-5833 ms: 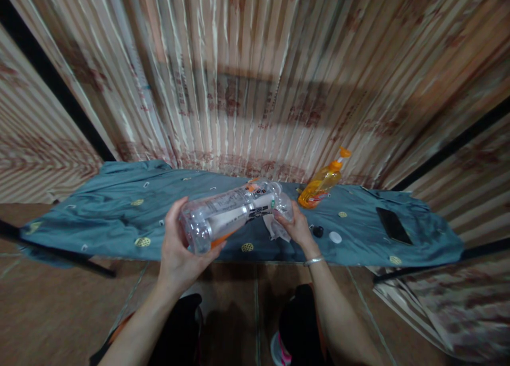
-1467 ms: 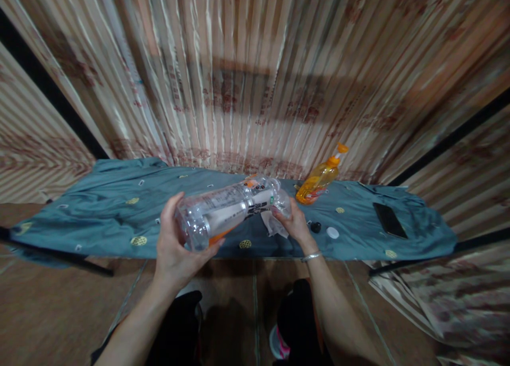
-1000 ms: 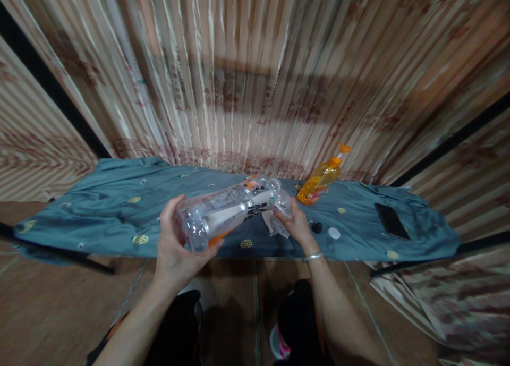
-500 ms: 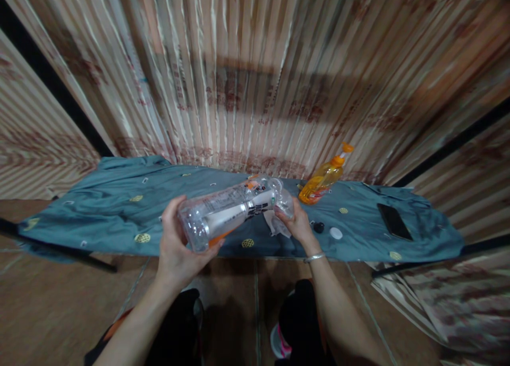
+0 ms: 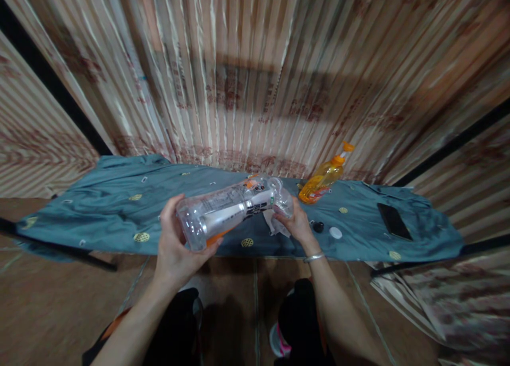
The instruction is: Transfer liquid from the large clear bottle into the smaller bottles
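Note:
A clear plastic bottle (image 5: 227, 212) with a silver and orange label lies nearly level in the air above the cloth. Its broad base end is in the grip of my left hand (image 5: 179, 244). Around the narrower right end my right hand (image 5: 297, 220) is closed, a silver bracelet on its wrist. Beneath that end, partly hidden by the bottle, is a crumpled whitish piece (image 5: 275, 227) on the cloth. A black cap (image 5: 318, 227) and a white cap (image 5: 336, 232) rest just right of my right hand.
Behind the caps, a yellow pump bottle (image 5: 321, 183) stands on the blue-green cloth (image 5: 111, 206) of the narrow table. A black phone (image 5: 394, 221) lies at the right. Dark metal poles flank the table, and a striped curtain (image 5: 247, 90) hangs behind it.
My left hand and the base end of the bottle have shifted very slightly left. Both hands keep their hold.

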Tool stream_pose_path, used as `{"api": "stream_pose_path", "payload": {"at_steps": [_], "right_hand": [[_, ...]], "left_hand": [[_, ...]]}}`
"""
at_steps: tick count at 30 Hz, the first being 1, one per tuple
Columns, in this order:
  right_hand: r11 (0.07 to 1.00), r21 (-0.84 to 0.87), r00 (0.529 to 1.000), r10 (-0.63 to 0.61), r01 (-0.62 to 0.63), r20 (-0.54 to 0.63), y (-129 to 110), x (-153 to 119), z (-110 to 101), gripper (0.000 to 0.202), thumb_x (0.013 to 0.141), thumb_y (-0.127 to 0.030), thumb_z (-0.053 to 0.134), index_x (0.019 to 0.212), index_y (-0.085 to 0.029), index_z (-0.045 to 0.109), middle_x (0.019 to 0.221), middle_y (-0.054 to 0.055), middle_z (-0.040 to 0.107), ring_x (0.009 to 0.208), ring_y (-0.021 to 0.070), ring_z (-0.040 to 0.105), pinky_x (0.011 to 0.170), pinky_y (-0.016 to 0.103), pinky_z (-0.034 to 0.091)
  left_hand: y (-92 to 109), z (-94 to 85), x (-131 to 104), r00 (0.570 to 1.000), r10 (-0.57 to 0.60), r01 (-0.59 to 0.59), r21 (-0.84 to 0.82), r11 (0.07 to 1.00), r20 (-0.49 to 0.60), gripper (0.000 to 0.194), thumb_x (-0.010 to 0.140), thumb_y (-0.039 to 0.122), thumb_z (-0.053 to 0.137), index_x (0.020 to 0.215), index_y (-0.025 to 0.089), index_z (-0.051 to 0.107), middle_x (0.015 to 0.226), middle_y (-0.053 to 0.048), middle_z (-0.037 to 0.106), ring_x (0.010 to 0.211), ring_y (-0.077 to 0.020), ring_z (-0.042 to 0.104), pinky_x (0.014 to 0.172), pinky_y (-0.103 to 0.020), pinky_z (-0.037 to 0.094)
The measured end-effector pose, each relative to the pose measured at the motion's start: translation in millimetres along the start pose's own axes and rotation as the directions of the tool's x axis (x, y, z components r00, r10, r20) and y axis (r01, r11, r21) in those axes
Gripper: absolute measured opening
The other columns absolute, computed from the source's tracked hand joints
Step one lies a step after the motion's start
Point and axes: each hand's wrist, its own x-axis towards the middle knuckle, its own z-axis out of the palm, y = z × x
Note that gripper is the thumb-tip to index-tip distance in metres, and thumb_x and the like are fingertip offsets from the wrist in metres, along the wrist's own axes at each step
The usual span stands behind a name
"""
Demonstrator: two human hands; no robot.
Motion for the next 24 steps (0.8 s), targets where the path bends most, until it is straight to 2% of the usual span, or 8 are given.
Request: {"api": "stream_pose_path", "payload": {"at_steps": [5, 9, 14, 17, 24], "right_hand": [[1.000, 0.003, 1.000, 0.001, -0.001, 0.006, 0.5, -0.5, 1.2, 0.070, 0.072, -0.036, 0.078, 0.135, -0.022, 0.051, 0.123, 0.010, 0.071, 0.110, 0.0306, 0.068, 0.096, 0.046, 0.054], [1.000, -0.002, 1.000, -0.023, 0.023, -0.011, -1.1, -1.9, 2.0, 0.063, 0.076, -0.034, 0.072, 0.135, -0.020, 0.051, 0.122, 0.011, 0.071, 0.110, 0.0301, 0.069, 0.096, 0.044, 0.054], [1.000, -0.029, 1.000, -0.013, 0.012, -0.027, -0.3, -2.4, 4.5, 0.061, 0.080, -0.036, 0.070, 0.135, -0.019, 0.052, 0.126, 0.014, 0.069, 0.112, 0.0317, 0.069, 0.097, 0.046, 0.054], [1.000, -0.021, 1.000, -0.012, 0.011, -0.026, 2.3, -1.4, 6.9, 0.060, 0.080, -0.036, 0.069, 0.135, -0.019, 0.052, 0.125, 0.014, 0.070, 0.110, 0.0310, 0.070, 0.095, 0.045, 0.055], [0.999, -0.029, 0.999, -0.037, 0.036, -0.030, 4.9, -1.2, 8.7, 0.056, 0.083, -0.039, 0.067, 0.133, -0.019, 0.053, 0.122, 0.014, 0.071, 0.108, 0.0309, 0.070, 0.092, 0.044, 0.056]], "left_hand": [[-4.0, 2.7, -1.6, 0.999, -0.043, 0.042, -0.015, 0.999, -0.019, 0.097, 0.063, 0.047, 0.086, 0.145, 0.026, 0.037, 0.131, -0.014, 0.057, 0.113, -0.0327, 0.066, 0.094, -0.052, 0.060], [-5.4, 4.5, -1.4, 0.999, -0.025, 0.025, -0.014, 1.000, -0.047, 0.099, 0.060, 0.056, 0.087, 0.142, 0.026, 0.039, 0.127, -0.011, 0.059, 0.110, -0.0311, 0.067, 0.091, -0.050, 0.060], [-2.1, 2.7, -1.1, 0.995, -0.102, 0.101, -0.074, 0.992, -0.004, 0.096, 0.063, 0.048, 0.088, 0.142, 0.026, 0.038, 0.127, -0.011, 0.060, 0.106, -0.0289, 0.069, 0.089, -0.047, 0.061], [0.4, 2.2, -0.6, 0.988, -0.155, 0.155, -0.109, 0.982, 0.006, 0.098, 0.059, 0.047, 0.090, 0.141, 0.027, 0.039, 0.124, -0.009, 0.061, 0.105, -0.0293, 0.069, 0.088, -0.049, 0.061], [4.9, 3.1, -1.5, 0.968, -0.248, 0.249, -0.158, 0.956, 0.024, 0.099, 0.058, 0.036, 0.090, 0.141, 0.028, 0.038, 0.128, -0.008, 0.060, 0.115, -0.0333, 0.065, 0.096, -0.054, 0.058]]}}
